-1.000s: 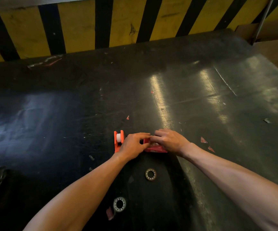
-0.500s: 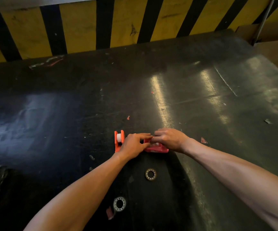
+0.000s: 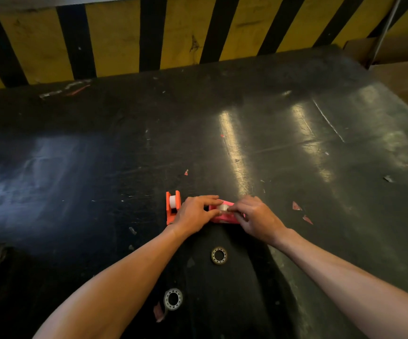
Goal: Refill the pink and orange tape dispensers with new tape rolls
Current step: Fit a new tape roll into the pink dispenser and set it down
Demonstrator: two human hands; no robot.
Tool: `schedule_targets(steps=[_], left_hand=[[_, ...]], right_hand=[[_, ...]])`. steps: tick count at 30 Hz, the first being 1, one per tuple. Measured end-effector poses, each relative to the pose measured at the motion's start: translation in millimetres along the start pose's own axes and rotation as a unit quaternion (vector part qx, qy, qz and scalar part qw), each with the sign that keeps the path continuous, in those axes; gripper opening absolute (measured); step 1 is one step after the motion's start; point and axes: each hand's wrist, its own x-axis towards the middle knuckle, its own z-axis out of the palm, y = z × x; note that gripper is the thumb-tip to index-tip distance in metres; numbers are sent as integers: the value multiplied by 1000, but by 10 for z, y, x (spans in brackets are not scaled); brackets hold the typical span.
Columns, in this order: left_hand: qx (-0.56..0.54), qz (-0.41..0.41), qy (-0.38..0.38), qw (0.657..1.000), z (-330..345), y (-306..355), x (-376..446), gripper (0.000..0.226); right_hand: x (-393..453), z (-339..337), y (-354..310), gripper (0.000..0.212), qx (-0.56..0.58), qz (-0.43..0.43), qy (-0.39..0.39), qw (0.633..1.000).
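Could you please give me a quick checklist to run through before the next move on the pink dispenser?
1. Pink dispenser resting on the table: ok.
2. Both hands on it, left hand, right hand: ok.
3. Roll fully seated in it: cannot tell.
4. Orange dispenser carries a white roll: ok.
5. Two empty cores clear of the hands: ok.

Single head-worn wide-angle view. Looks forward and down over table (image 3: 100,167), near both forearms. Faces striped wall (image 3: 114,37).
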Motion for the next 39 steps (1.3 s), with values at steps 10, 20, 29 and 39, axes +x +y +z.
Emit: schedule_targets(steps=[10, 20, 29, 39], left_hand=[[41, 34, -4, 999, 3, 35, -29, 37], [48, 33, 15, 998, 50, 28, -27, 37], [48, 25, -8, 998, 24, 30, -27, 39], [49, 24, -3, 998, 40, 25, -15, 40]], right_hand=[[5, 212, -199, 15, 84, 198, 128, 968], [-178, 225, -165, 15, 60, 241, 142, 958], [-360, 195, -135, 18, 47, 230, 161, 959], [-422, 205, -68, 23, 45, 240, 181, 953]])
